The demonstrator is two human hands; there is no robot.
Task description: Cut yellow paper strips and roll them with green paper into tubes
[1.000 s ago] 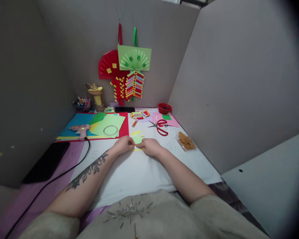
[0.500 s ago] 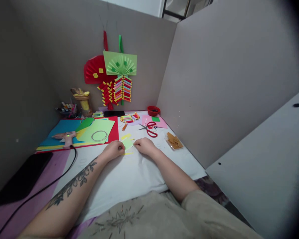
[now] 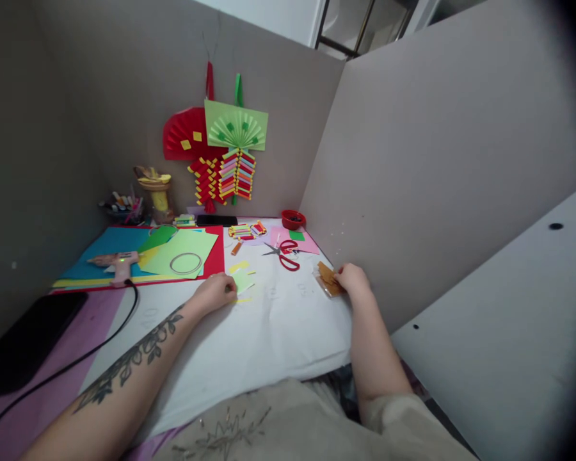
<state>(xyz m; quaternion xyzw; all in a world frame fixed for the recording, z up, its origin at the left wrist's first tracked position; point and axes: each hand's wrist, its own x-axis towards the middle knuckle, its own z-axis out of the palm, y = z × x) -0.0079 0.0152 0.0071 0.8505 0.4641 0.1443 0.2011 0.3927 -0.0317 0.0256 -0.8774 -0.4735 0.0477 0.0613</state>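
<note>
My left hand (image 3: 216, 291) is closed at the left edge of a small light green paper piece (image 3: 242, 282) on the white table cover. Yellow paper strips (image 3: 240, 265) lie beside that piece. Off to the right, my right hand (image 3: 354, 280) has its fingers closed at the edge of some flat brown pieces (image 3: 325, 274) in a small clear container; the fingertips are partly hidden. Red-handled scissors (image 3: 285, 254) lie half open between the hands, farther back. A short brown roll (image 3: 237, 248) rests to the left of the scissors.
On the left, a hot glue gun (image 3: 120, 264) with a black cord lies on coloured paper sheets (image 3: 93, 246), near a metal ring (image 3: 185, 263). Small striped paper rolls (image 3: 242, 231) and a red bowl (image 3: 293, 219) sit at the back. Paper fan ornaments (image 3: 237, 128) hang on the grey partition.
My right hand has left the light green paper and moved right to the brown pieces. My left hand stays at the paper. The view has shifted slightly.
</note>
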